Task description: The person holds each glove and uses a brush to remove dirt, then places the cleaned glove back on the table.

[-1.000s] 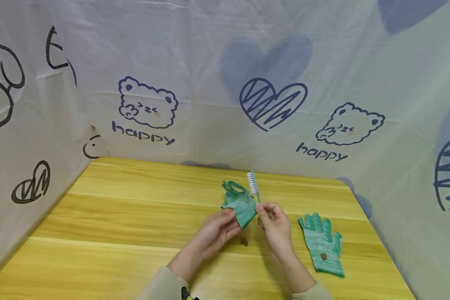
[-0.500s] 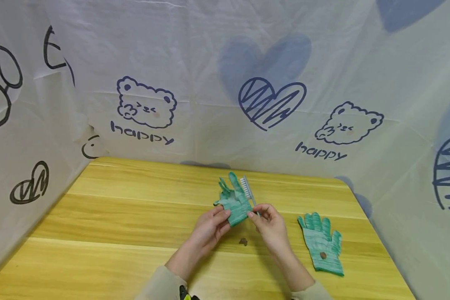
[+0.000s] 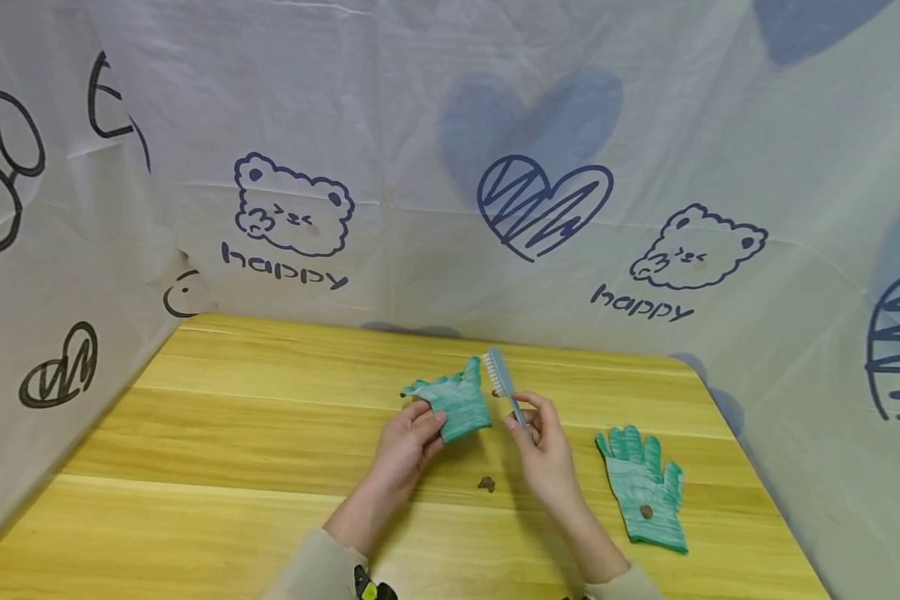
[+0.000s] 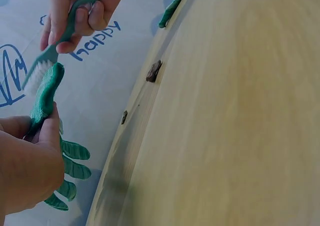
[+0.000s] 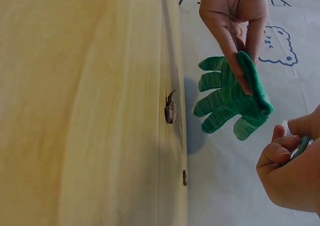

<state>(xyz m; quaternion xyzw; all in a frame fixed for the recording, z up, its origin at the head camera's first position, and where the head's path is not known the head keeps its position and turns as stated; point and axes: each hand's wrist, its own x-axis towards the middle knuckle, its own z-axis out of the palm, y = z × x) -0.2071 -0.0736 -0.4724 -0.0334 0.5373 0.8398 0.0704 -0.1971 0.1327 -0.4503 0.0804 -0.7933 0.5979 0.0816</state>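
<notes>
Head view: the left hand (image 3: pixel 408 446) pinches a green knit glove (image 3: pixel 462 408) near its cuff, thumb on 1 face of the fabric and fingers on the other. This glove is held up above the table (image 3: pixel 232 433), its soft, streaky weave bent and its fingers pointing away from the person; the cuff ends in a darker, thicker green band.

The right hand (image 3: pixel 549 458) has its fingers curled round the handle of a brush (image 3: pixel 499 375). Its back is smooth, blue-green and slim, and its short white bristles face the held glove, just beside it; whether they touch, I cannot tell.

On the glossy, yellow wood-grain table, 2 rough brown clumps (image 3: pixel 486 483) lie near the hands, both irregular in shape. To the right, a 2nd glove (image 3: pixel 637 477) lies flat with its fingers spread, bearing a rounded brown lump (image 3: pixel 647 512) near the cuff. Behind hangs a creased white sheet (image 3: pixel 420 108) printed with blue hearts and wavy-edged bear heads.
</notes>
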